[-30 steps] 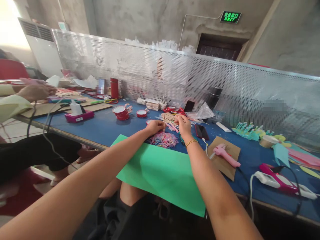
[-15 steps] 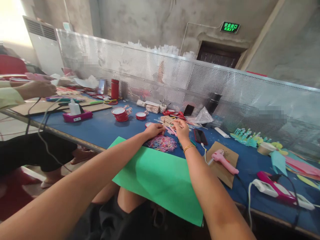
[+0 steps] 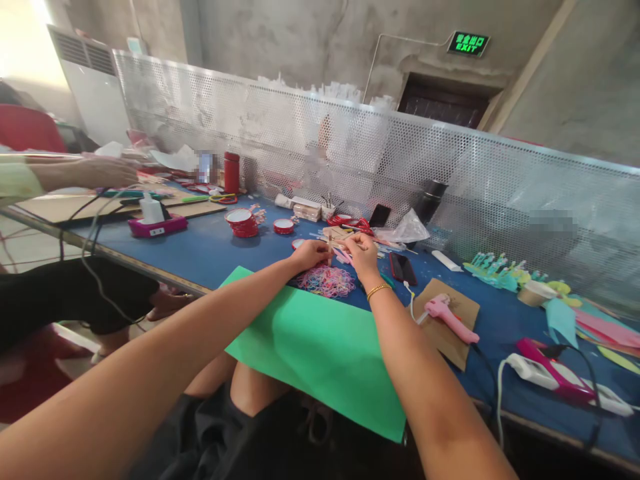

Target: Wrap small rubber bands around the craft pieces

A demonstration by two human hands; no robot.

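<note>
Forearms fill the lower frame, reaching up to centre over a green paper sheet (image 3: 320, 353) that overhangs the near edge of the blue table (image 3: 210, 250); the sheet looks uncut and unmarked.

Just beyond it, at centre, a loose pile of coloured rubber bands (image 3: 326, 281) lies on the table, seemingly barely drawn on. Above the pile the left hand (image 3: 311, 254) is closed in a pinch on a thin stick (image 3: 331, 248), held roughly upright; the right hand (image 3: 361, 252), fingers curled in, meets it at the same spot. Whether a band is already on the stick cannot be told. Work is judged early: no finished piece is seen by the hands.

Right of centre, a pink glue gun (image 3: 447, 315) rests on cardboard (image 3: 453, 337), untouched. Beyond the hands lie a dark phone (image 3: 402, 267) and scattered sticks. At far left, another person's hand (image 3: 103, 172) is at work.
</note>
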